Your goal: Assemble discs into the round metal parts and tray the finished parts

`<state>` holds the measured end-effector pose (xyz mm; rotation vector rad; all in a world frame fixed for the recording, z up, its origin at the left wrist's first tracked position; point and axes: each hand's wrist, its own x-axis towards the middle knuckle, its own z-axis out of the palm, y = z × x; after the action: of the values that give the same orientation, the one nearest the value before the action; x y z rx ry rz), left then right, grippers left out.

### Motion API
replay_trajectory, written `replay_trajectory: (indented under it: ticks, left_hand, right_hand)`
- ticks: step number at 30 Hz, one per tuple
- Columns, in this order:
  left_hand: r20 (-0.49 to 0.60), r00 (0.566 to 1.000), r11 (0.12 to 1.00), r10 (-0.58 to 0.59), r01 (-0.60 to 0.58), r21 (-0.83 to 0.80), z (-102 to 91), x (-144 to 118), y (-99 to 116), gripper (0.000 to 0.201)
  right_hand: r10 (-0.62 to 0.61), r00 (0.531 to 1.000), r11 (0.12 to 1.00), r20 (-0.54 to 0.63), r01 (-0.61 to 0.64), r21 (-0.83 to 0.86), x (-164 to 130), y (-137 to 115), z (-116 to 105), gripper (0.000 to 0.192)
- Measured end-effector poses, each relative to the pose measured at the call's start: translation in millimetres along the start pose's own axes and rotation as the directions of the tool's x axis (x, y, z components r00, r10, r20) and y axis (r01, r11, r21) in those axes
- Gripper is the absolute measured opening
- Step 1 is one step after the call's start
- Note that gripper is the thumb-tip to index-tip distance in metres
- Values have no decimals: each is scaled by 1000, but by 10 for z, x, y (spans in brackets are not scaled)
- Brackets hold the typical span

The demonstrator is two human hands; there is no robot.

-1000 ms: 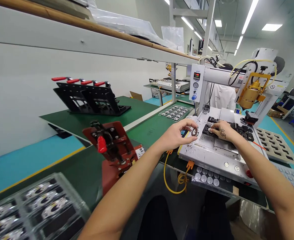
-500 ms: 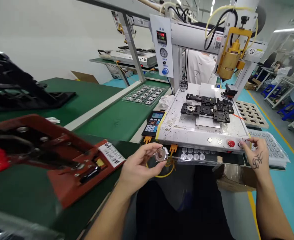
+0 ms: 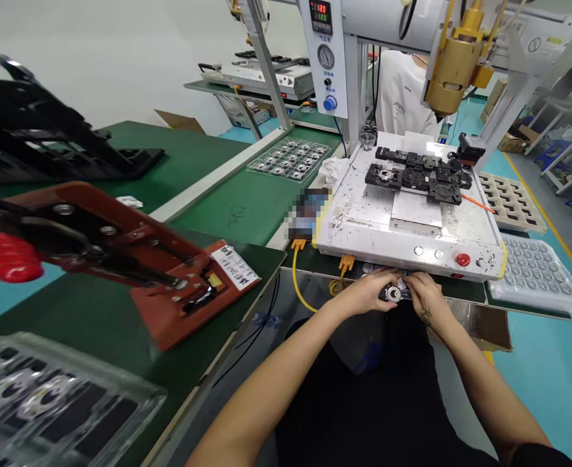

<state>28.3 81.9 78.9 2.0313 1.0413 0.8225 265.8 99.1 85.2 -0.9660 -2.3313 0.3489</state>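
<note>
My left hand (image 3: 368, 292) is closed on a small, shiny, round metal part like a watch case (image 3: 393, 294), just below the front edge of the white machine. Close beside it, my right hand (image 3: 430, 303) has its fingers bent and pressed together over the strip of round white discs (image 3: 368, 267). What those fingertips pinch, if anything, is too small and covered to make out. Most of the disc strip is hidden behind both hands.
Ahead stands the white dispensing machine (image 3: 364, 227) with black fixtures (image 3: 415, 174) and a gold nozzle head (image 3: 454, 78). A red lever press (image 3: 169, 318) and a clear tray of metal parts (image 3: 96, 370) are left. Stacked disc trays (image 3: 534, 269) lie right. A person in white (image 3: 405, 91) is behind.
My right hand has left the knob at the machine's front right and come in beside my left. The left hand has carried the round metal part rightward to the disc strip.
</note>
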Motion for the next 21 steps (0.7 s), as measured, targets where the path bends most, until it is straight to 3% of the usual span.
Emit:
replay_trajectory:
  ticks: [7, 15, 18, 21]
  left_hand:
    - [53, 998, 997, -29, 33, -76, 12, -117, 49, 37]
    - [128, 988, 991, -87, 99, -92, -89, -83, 114, 35]
    - [108, 988, 989, -111, 121, -90, -81, -67, 101, 35]
    - [19, 991, 990, -134, 135, -42, -23, -2, 67, 37]
  right_hand:
    - [14, 996, 1000, 87, -14, 5, -86, 107, 34, 31]
    - [-12, 999, 993, 41, 7, 118, -376, 205, 242, 30]
    - [46, 999, 987, -20, -42, 155, -520, 136, 147, 22]
    - [171, 979, 971, -111, -148, 186, -579, 66, -50, 19]
